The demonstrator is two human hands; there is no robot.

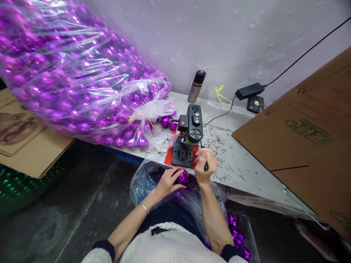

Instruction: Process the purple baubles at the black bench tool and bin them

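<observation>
At the table's front edge, my left hand point(168, 182) has a shiny purple bauble point(183, 176) between its fingers and thumb. My right hand point(206, 163) is a fist around the black lever handle point(206, 167) of a small bench drill press point(195, 123). The press has a black head and a slotted black base plate point(182, 156) on a red mat point(168, 159). Below my left hand, a clear plastic bag point(139, 182) with more purple baubles hangs over my lap.
A huge clear sack of purple baubles point(82, 80) fills the left. A spray can point(196, 87), yellow tie point(221, 95), power adapter point(249, 91) and phone point(255, 104) lie behind the press. Dark shavings point(219, 146) litter the table. A cardboard box point(309, 135) stands right; a bauble tub point(251, 228) sits below.
</observation>
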